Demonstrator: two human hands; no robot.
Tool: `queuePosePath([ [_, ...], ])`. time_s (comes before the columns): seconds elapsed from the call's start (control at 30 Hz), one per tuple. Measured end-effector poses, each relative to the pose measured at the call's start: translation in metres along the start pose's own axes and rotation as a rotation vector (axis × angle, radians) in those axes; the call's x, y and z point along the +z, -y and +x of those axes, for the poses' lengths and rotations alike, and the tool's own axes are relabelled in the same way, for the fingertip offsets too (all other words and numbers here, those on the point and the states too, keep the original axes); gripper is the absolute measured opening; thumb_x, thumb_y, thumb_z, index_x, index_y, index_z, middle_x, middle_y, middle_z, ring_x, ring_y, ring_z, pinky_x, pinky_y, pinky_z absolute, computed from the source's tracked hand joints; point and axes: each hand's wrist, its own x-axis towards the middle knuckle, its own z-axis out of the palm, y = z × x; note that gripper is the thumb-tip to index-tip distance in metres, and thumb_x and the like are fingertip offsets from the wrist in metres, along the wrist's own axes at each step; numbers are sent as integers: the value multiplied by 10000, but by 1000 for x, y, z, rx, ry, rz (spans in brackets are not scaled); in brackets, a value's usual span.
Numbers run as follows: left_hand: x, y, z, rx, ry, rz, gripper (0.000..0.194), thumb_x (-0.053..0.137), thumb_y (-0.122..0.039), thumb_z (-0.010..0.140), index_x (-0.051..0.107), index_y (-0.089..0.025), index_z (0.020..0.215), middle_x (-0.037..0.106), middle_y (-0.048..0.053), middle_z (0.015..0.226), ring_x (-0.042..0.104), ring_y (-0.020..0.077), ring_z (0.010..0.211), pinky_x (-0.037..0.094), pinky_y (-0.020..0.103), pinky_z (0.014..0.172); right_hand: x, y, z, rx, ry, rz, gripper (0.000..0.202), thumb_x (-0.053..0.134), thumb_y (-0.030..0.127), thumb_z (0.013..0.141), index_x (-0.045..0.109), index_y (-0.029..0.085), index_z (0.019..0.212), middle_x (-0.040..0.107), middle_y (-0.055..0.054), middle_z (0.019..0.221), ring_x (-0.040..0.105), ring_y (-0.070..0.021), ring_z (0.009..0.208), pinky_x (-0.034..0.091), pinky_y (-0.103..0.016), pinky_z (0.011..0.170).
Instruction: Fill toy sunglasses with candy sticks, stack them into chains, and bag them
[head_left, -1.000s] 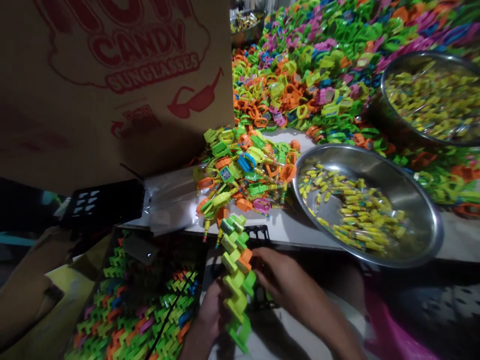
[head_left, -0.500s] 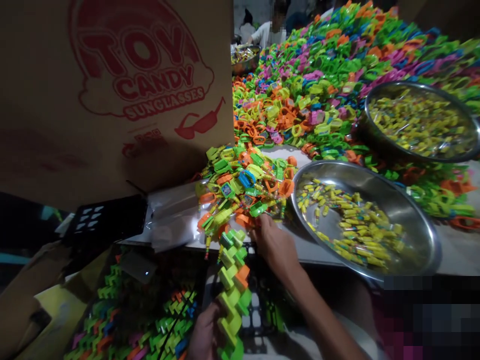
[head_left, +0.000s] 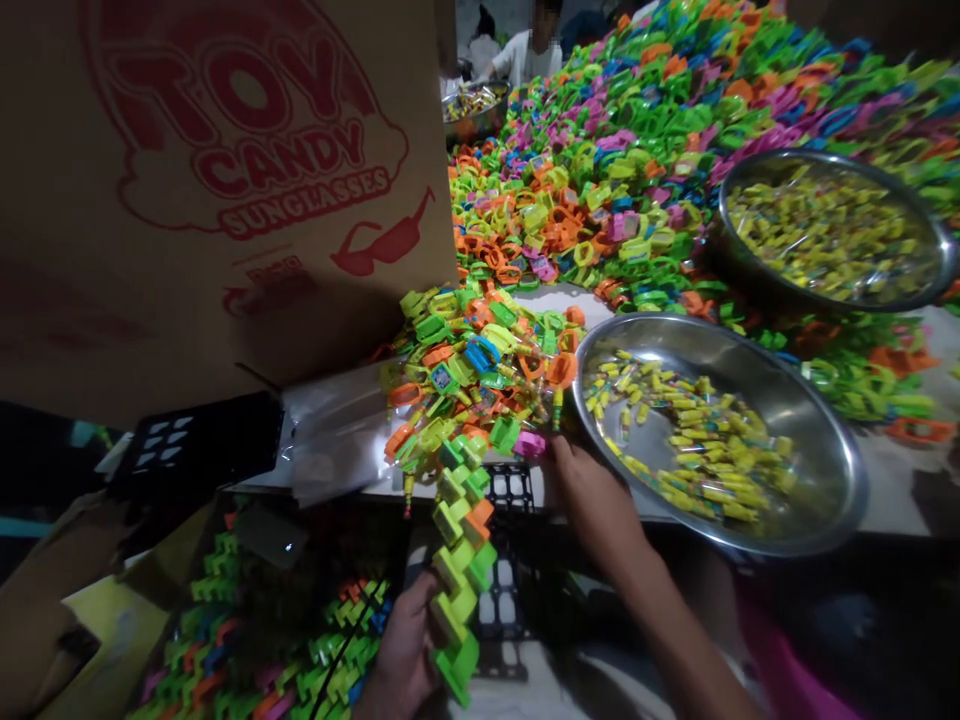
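Note:
My left hand (head_left: 409,640) is closed around the lower part of a long zigzag row of nested plastic toy watches (head_left: 459,560), mostly green and yellow with one orange. Its fingers pass behind the row. My right hand (head_left: 592,490) is closed, its fingertips at a pink toy watch (head_left: 531,444) by the front edge of a small heap of toy watches (head_left: 480,350). Some watches in that heap have yellow candy tubes with them. Just right of my right hand lies a steel bowl (head_left: 851,470) of small yellow candy packs.
A cardboard box (head_left: 300,270) stands at the left, beside a clear plastic bag (head_left: 337,430). Behind are a large pile of toy watches (head_left: 645,150) and a second steel bowl (head_left: 946,255). Black grid crates lie below. A person (head_left: 525,58) is in the background.
My right hand has moved right and slightly down from the heap, and a pink toy watch now shows at its fingertips. My left hand still holds the row. The view has shifted slightly.

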Motion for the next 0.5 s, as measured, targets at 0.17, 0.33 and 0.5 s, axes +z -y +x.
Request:
queuePosePath([
  [0.17, 3, -2, 0, 34, -8, -14, 125, 791, -104, 732, 683, -130, 676, 508, -58, 403, 352, 34, 280, 242, 119, 327, 9, -20, -26, -4, 22, -29, 182, 524, 73, 1046, 613, 203, 1138, 794, -120, 1119, 784, -279, 852, 245, -328, 562],
  [0.33, -7, 6, 11, 91, -70, -10, 121, 821, -123, 699, 706, -121, 663, 483, -63, 378, 280, 16, 275, 157, 131, 317, 33, -39, -77, -41, -180, 435, 190, 502, 338, 1055, 659, 241, 1102, 802, -109, 1023, 758, -274, 778, 432, -316, 610],
  [0.5, -8, 9, 16, -16, 87, -25, 169, 859, -186, 690, 696, -141, 690, 542, -59, 448, 358, 29, 301, 275, 131, 335, 53, -4, -101, -1, 33, 1188, 242, 693, 463, 958, 681, 224, 924, 740, -51, 850, 706, -227, 779, 544, -296, 707],
])
